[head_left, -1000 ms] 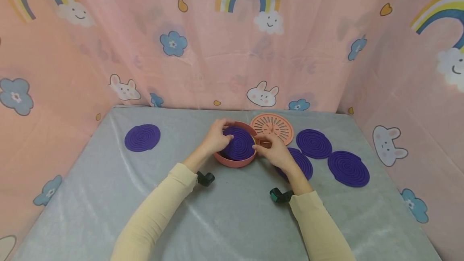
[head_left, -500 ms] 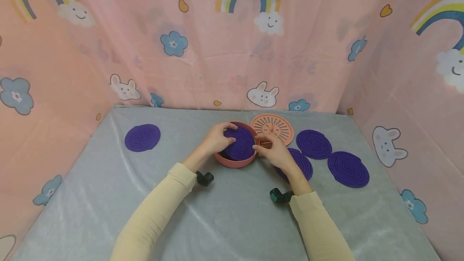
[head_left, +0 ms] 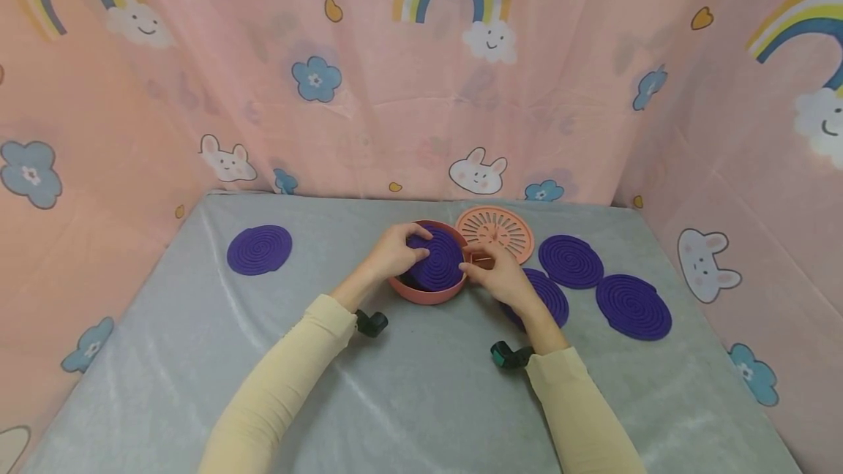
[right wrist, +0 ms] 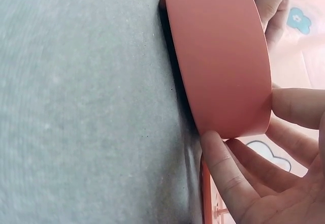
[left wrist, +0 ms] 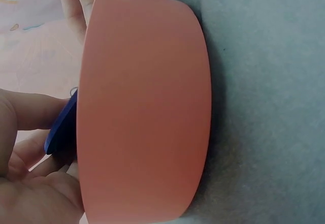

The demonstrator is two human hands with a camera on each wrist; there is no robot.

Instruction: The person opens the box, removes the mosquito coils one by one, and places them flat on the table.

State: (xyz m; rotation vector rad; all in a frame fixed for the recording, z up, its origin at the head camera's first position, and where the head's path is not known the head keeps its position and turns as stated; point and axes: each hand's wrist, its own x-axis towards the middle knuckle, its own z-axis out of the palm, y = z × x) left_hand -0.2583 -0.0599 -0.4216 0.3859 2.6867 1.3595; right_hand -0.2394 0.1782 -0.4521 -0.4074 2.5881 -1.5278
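A round coral mosquito coil holder (head_left: 428, 298) stands on the cloth, its smooth side wall (left wrist: 144, 107) filling the left wrist view. Tilted in its opening is a purple mosquito coil (head_left: 437, 262). My left hand (head_left: 395, 249) pinches this coil at its left edge between thumb and fingers; the coil's dark edge (left wrist: 62, 127) sticks out past the rim in the left wrist view. My right hand (head_left: 498, 274) grips the holder's right side, thumb at the rim and fingers against the outer wall, as the right wrist view shows. The holder's inside is mostly hidden by the coil.
A slotted coral lid (head_left: 495, 232) lies behind my right hand. On the right are more purple coils (head_left: 570, 262), one partly under my right forearm, and another coil (head_left: 259, 250) lies far left. Pink patterned curtains (head_left: 369, 123) enclose the grey table cloth (head_left: 421, 386).
My left hand has shifted slightly down and right on the coil, its thumb now further over the coil's face. The right hand and the holder have stayed put.
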